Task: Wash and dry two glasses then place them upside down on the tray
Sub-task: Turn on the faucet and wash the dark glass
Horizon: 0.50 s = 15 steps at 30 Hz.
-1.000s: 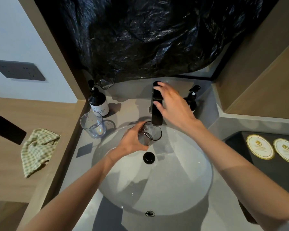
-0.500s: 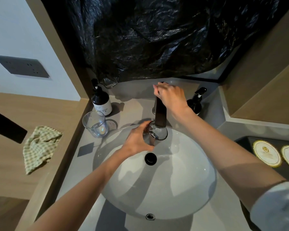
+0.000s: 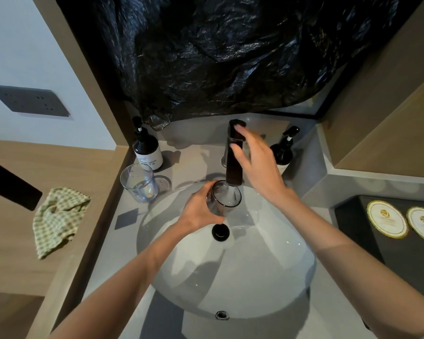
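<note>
Your left hand (image 3: 198, 211) has its fingers and thumb wrapped round the glass (image 3: 227, 198). It holds the glass upright over the far part of the basin (image 3: 230, 277), right under the spout of the faucet (image 3: 234, 152). A thin stream seems to run into the glass, though glare makes that hard to confirm. Your right hand (image 3: 255, 165) is spread with straight fingers and holds nothing. It hovers just right of the faucet's lever, and blur hides whether the fingertips touch it.

This looks like the rinse of the first glass, so the task is at an early stage. Hold the glass low on its wall, as you do now, so the rim is free. Tilt it slowly under the stream so water sweeps the whole inside, then turn it to wet the outer wall. Wet glass is slick, so grip it firmly, and mind the hard spout just above the rim, since a knock there could chip it. A moderate flow should spare the surface (image 3: 118, 245) from splashes.

The second glass (image 3: 138, 183) stands upright on the surface at the far left of the basin, well apart from the one you hold. The cloth (image 3: 59, 216) for drying lies on the wooden ledge to the left, and the tray (image 3: 402, 255) waits at the right.
</note>
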Motion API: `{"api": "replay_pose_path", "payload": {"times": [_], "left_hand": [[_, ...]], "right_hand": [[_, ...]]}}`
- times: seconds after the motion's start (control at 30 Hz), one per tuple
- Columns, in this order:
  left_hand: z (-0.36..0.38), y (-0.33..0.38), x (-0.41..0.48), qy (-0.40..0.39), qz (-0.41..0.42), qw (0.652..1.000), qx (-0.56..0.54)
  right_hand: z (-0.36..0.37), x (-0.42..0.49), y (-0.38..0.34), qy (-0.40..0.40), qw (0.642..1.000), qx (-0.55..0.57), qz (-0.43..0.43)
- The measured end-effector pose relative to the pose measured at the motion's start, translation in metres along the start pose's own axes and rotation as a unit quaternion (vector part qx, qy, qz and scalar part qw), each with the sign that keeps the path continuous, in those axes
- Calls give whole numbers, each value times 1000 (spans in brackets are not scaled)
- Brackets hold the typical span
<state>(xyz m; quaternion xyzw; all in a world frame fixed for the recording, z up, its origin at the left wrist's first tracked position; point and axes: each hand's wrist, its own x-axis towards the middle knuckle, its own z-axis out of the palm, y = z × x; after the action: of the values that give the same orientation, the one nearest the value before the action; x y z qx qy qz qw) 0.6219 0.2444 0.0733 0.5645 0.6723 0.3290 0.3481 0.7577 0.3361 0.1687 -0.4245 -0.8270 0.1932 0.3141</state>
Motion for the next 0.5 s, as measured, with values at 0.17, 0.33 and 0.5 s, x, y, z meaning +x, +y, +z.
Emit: {"api": "replay_pose_path", "payload": {"times": [0.17,0.33,0.5], "left_hand": [[-2,0,-2,-6,6,1000,17],[-4,1,-4,-5,12,999,31],[-5,5,-4,4,5,1000,22]], "right_hand": [[0,-89,18,81,984,109,112],[-10,-76,15,56,995,59,53],[-12,3,-2,-46,991,-117,-40]]}}
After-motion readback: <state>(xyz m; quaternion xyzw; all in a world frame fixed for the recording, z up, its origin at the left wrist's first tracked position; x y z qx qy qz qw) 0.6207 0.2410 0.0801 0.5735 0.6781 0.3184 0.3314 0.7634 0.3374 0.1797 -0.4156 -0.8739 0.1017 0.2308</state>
